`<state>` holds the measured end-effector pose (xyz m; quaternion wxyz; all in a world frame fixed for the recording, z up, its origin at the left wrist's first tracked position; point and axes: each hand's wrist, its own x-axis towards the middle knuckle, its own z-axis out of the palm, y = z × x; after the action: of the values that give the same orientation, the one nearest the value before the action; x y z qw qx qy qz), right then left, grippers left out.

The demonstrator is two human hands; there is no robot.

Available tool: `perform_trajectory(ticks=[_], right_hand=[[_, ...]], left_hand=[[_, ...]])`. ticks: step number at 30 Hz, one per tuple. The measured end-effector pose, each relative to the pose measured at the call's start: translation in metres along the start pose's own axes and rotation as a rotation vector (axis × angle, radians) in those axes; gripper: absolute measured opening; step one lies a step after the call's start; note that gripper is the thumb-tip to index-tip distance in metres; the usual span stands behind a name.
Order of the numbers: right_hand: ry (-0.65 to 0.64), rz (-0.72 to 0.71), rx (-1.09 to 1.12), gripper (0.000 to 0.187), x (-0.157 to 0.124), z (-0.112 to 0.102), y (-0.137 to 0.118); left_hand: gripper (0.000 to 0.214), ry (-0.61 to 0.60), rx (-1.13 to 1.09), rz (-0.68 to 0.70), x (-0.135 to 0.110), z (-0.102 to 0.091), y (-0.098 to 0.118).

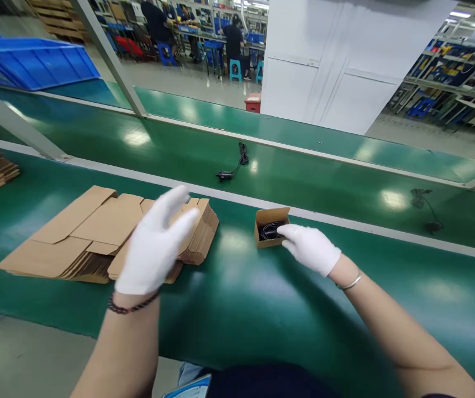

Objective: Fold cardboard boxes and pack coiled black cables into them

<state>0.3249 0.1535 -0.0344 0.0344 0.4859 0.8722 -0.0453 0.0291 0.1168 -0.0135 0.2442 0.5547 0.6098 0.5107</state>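
The single view is taken from the person's head and is angled forward and down over the green conveyor table (237, 326). The gloved left hand (154, 243) and gloved right hand (310, 249) are seen close below, with the workshop floor (188, 83) seen far beyond.

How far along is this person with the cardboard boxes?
Already done, it seems: one small kraft box stands folded on the green conveyor belt, a coiled black cable inside. In hand: the gloved right hand is at that box, while the blurred left hand is above a stack of flat cardboard blanks. Left: those blanks remain unfolded, and a black cable with a plug lies on the farther belt.
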Motion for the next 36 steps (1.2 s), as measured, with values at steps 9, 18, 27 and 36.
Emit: perform_trajectory(ticks=[9, 18, 27, 36], right_hand=[[0.091, 0.242, -0.119, 0.027, 0.052, 0.038, 0.054], [0.403, 0.413, -0.180, 0.036, 0.088, 0.017, 0.083], [0.890, 0.036, 0.133, 0.027, 0.051, 0.030, -0.007], [0.866, 0.008, 0.437, 0.034, 0.030, 0.028, 0.006]], left_hand=[[0.079, -0.206, 0.903, -0.284, 0.099, -0.042, -0.042], [0.062, -0.164, 1.025, -0.355, 0.103, -0.032, -0.033], [0.089, -0.256, 0.962, -0.348, 0.106, -0.032, -0.031], [0.062, 0.044, 0.835, -0.243, 0.088, -0.031, 0.004]])
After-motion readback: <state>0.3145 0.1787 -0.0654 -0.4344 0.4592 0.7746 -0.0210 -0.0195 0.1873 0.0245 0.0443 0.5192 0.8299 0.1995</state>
